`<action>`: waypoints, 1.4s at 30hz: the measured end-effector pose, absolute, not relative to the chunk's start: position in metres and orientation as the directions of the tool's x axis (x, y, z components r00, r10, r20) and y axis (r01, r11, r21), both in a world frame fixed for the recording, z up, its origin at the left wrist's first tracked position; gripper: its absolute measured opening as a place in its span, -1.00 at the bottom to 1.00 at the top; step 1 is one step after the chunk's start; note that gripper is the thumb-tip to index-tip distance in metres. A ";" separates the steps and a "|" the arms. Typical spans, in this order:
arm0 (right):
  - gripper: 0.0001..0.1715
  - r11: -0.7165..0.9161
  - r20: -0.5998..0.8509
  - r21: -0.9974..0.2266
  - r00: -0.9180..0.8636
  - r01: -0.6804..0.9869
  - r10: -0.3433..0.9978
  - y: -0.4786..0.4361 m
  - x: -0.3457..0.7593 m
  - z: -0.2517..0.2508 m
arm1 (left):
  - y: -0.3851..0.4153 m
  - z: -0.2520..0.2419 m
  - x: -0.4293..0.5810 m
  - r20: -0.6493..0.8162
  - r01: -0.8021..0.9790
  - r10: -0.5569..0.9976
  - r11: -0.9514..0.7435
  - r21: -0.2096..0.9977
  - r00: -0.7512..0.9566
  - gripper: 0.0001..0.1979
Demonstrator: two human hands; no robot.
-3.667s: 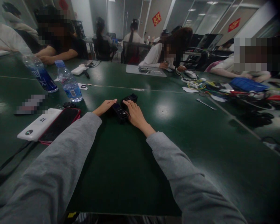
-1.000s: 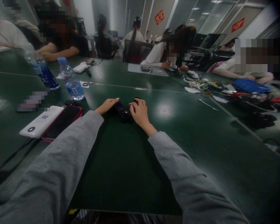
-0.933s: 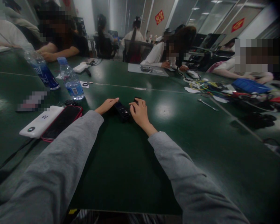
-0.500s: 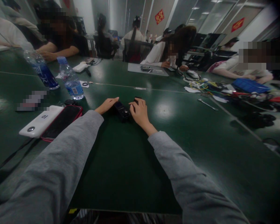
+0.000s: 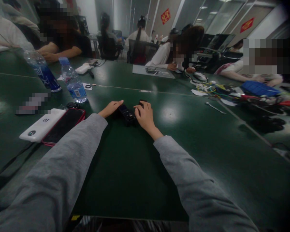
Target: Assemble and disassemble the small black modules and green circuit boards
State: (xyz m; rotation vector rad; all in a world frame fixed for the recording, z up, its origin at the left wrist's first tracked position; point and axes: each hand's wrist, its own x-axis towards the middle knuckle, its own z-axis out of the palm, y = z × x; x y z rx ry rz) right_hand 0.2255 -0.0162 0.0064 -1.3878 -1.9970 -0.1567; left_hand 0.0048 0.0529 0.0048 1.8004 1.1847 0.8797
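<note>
A slim black device [image 5: 127, 115] with small buttons lies on the green table [image 5: 135, 174], straight ahead of me. My left hand [image 5: 110, 108] rests flat against its left side with the fingers stretched out, holding nothing. On the other side, my right hand [image 5: 144, 116] has its fingers curled over a second small black device [image 5: 141, 103]; only that device's far end shows above the fingertips. Both my sleeves are grey.
On the left lie a white power bank [image 5: 41, 129] and a red-cased phone [image 5: 63, 126], with two water bottles [image 5: 72, 84] behind them. Wires, a blue tray [image 5: 258, 88] and a metal tool [image 5: 214, 108] clutter the right side. Other people sit along the far edge.
Since 3.7 s ago my right hand has moved onto the second black device and curled over it. Over the last second both hands and both devices stay still.
</note>
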 end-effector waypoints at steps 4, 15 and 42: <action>-0.64 0.421 0.596 -0.279 -0.188 0.863 0.780 -0.017 0.225 0.007 | 0.052 0.005 0.005 0.116 0.381 0.943 -0.236 0.894 0.311 -0.40; -0.64 0.411 0.584 -0.270 -0.192 0.871 0.789 -0.018 0.225 0.009 | 0.054 0.005 0.006 0.122 0.399 0.939 -0.251 0.882 0.321 -0.40; -0.73 0.431 0.573 -0.260 -0.221 0.864 0.789 -0.017 0.228 0.006 | 0.052 0.006 0.006 0.111 0.395 0.941 -0.239 0.887 0.321 -0.41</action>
